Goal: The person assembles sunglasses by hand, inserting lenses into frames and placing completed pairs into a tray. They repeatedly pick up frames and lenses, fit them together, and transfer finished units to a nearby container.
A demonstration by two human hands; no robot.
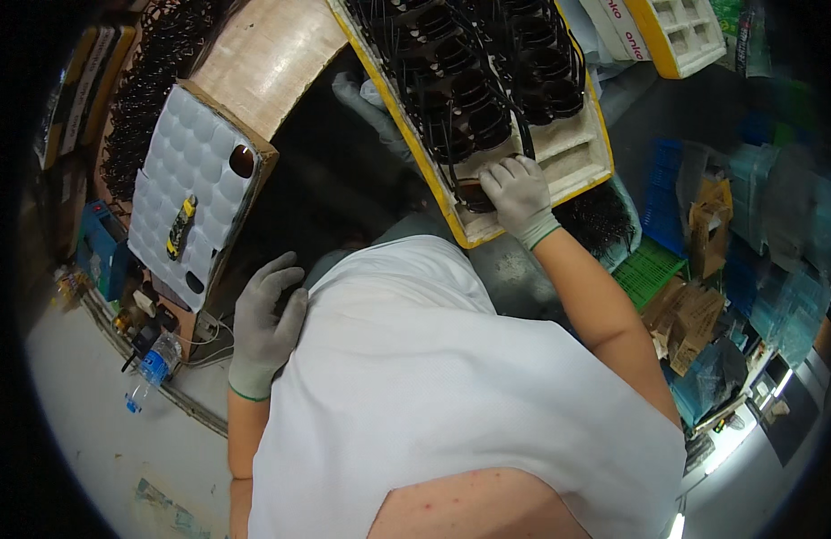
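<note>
My right hand (pixel 520 196), in a pale glove with a green cuff, is closed at the near end of a yellow-rimmed tray (pixel 573 195). Its fingers are curled over a pair of sunglasses (pixel 475 194) with brown lenses, partly hidden by the hand. Rows of dark sunglasses (pixel 469 85) with folded-up temples fill most of the tray's pale compartments. Beside my left thigh hangs my left hand (pixel 268 316), gloved the same way, fingers loosely apart and holding nothing.
At left, a white padded board (pixel 186 171) carries a yellow-and-black utility knife (pixel 181 227) and a loose brown lens (pixel 242 161). A wooden tabletop (pixel 262 54) curves behind it. A plastic bottle (pixel 155 366) is at lower left. Green (pixel 647 272) and blue crates (pixel 664 193) stand right.
</note>
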